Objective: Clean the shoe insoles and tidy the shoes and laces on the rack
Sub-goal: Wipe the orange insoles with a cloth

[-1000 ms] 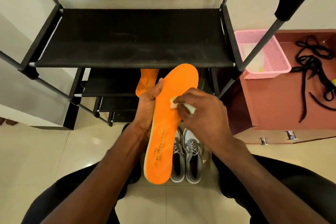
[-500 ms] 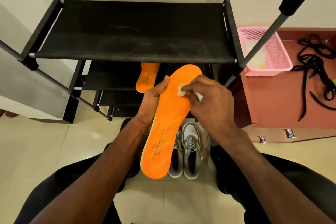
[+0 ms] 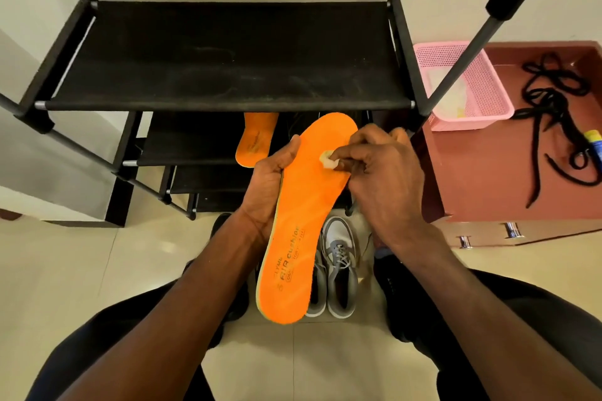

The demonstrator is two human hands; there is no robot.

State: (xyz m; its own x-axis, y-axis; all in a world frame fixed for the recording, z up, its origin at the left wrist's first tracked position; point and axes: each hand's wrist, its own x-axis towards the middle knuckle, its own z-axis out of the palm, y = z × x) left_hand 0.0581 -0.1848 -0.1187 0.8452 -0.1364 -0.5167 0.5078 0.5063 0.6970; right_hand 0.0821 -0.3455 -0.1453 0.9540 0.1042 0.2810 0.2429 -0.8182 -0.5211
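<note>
Your left hand (image 3: pixel 267 185) holds the insole (image 3: pixel 304 221) from its left edge, thumb on the orange face and the other fingers curled behind it, with the toe end pointing up toward the rack (image 3: pixel 228 75). Your right hand (image 3: pixel 381 179) pinches a small pale wad (image 3: pixel 327 161) between thumb and fingertips and presses it on the forefoot of the insole.

Compared with a second ago, the wad has travelled up the insole, from about the middle toward the toe end. The insole also sits a little higher, and its toe now overlaps the front edge of the rack's lower shelf. So you are wiping in strokes toward the toe, and I judge this insole is only partly done: the heel part with the printed text shows no contact now.

The second insole (image 3: pixel 255 138) lies on a lower shelf of the rack, just left of the toe of the one you hold. The grey shoes (image 3: pixel 338 270) stand on the floor in front of the rack, below the insole. The black laces (image 3: pixel 553 114) lie loose on the brown table right of the rack, beside a pink basket (image 3: pixel 488 91), so tidying is still waiting.
</note>
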